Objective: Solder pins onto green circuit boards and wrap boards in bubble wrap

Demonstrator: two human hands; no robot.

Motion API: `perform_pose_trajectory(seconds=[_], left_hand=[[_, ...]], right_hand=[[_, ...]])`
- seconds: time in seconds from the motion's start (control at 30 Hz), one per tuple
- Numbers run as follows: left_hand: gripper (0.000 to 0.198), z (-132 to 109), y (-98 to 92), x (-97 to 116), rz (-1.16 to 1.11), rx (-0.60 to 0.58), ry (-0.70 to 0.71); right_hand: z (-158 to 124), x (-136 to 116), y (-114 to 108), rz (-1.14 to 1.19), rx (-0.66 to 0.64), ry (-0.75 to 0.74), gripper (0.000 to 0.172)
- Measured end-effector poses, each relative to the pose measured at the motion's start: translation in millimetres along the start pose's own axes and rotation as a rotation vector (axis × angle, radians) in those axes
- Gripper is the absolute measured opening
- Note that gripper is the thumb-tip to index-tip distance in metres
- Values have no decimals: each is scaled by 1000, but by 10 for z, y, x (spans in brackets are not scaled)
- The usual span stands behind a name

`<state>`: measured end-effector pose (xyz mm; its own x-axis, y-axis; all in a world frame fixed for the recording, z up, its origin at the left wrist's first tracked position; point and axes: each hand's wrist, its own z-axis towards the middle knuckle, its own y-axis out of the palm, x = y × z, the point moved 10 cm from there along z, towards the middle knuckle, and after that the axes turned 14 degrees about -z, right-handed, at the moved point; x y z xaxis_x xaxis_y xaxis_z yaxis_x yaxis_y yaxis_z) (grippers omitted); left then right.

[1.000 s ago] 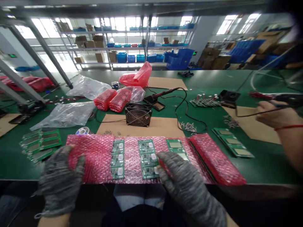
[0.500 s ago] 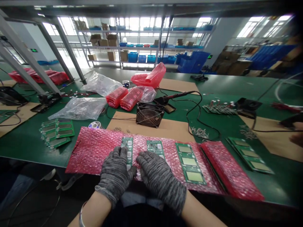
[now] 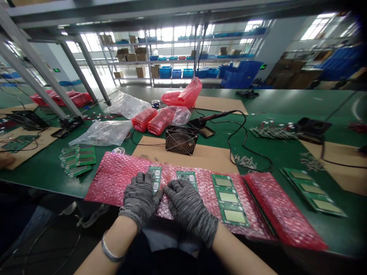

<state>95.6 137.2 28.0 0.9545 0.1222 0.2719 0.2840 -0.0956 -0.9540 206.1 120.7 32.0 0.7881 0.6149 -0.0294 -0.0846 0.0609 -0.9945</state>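
A long pink bubble-wrap sheet (image 3: 114,179) lies along the near edge of the green table (image 3: 43,172). Three green circuit-board strips rest on it. My left hand (image 3: 139,198), in a grey knit glove, lies flat with its fingers over the lower part of the left board strip (image 3: 156,173). Right beside it, my gloved right hand (image 3: 189,208) lies flat over the lower part of the middle board strip (image 3: 187,176). The two hands almost touch. The right board strip (image 3: 228,196) is uncovered. Neither hand visibly grips anything.
A folded pink bubble-wrap pack (image 3: 281,214) lies right of the sheet, with more boards (image 3: 312,193) beyond it and others at the left (image 3: 77,160). Behind are cardboard (image 3: 212,158), a small fan (image 3: 181,139), a soldering iron (image 3: 218,115), red packs (image 3: 155,120) and a clear bag (image 3: 101,132).
My hands came from the sheet's left end and right-middle to meet over the left and middle boards. The view shifted left, and another person's hand at the right left the picture.
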Motion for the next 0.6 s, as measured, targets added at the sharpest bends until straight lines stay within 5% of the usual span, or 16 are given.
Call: perform_pose_trajectory(seconds=[0.23, 0.37, 0.6], left_hand=[[74, 90, -25, 33, -118, -15, -45], [59, 58, -227, -35, -250, 51, -58], [33, -89, -579, -757, -681, 222, -118]], right_hand=[[-27, 80, 59, 26, 36, -13, 27], [-58, 84, 31, 32, 66, -21, 28], [-96, 92, -6, 70, 142, -21, 29]])
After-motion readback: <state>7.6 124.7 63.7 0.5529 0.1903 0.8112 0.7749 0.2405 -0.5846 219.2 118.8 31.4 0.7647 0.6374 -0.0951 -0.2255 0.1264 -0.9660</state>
